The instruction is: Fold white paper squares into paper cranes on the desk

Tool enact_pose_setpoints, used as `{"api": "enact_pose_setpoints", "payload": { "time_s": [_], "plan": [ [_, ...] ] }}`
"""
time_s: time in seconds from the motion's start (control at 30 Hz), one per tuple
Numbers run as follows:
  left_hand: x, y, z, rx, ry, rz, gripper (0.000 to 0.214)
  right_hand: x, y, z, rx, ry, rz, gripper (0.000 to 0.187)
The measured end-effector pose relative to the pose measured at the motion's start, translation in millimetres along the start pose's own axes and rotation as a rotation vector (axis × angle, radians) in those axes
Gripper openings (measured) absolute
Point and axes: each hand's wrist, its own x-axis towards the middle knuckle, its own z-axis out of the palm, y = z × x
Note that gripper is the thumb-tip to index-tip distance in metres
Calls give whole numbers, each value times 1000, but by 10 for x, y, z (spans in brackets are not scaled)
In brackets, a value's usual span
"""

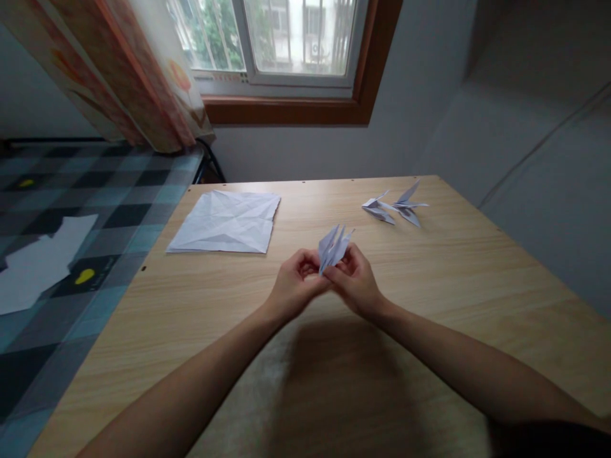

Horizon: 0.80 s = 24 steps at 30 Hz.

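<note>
Right hand: thumb and fingers of the right hand close in a pinch on the lower part of a small piece of folded paper, the thumb across its near face.
Left hand: the left hand meets it from the other side, fingers curled and nearly closed, with the tips at the paper's left edge and lower end; part of the grip is hidden.
Folded paper: white and many-pointed, it sits between the two sets of fingers, its thin points rising above the fingertips and held over the table.
Creased paper: beyond the left fingers and off to their left, a flat white sheet lies crossed with fold lines.
Paper figures: beyond the right fingers and to their right rest two pointed shapes, the nearer-lying figure beside the farther-right figure.
Bedside: well to the left of the fingers, loose white paper lies on a checked cloth.
Window: straight beyond the fingers, daylight enters through a window, a flowered curtain hanging to its left.
</note>
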Motion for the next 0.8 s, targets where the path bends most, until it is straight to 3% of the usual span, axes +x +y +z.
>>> {"api": "enact_pose_setpoints", "payload": {
  "time_s": [0.2,0.33,0.53,0.67,0.8],
  "plan": [
    [18,-9,-96,194,-64,56,29,27,-32,-49,111,-83,89,38],
    [51,54,-124,139,-62,13,26,66,-113,-92,104,-73,98,37],
    [64,112,-116,63,78,-57,29,97,-125,-121,3,24,66,29],
    [35,106,-105,-7,52,-78,36,102,-86,-101,74,35,76,36],
    [7,89,-97,34,17,-36,34,105,-68,-101,51,18,24,29]
  ]
}}
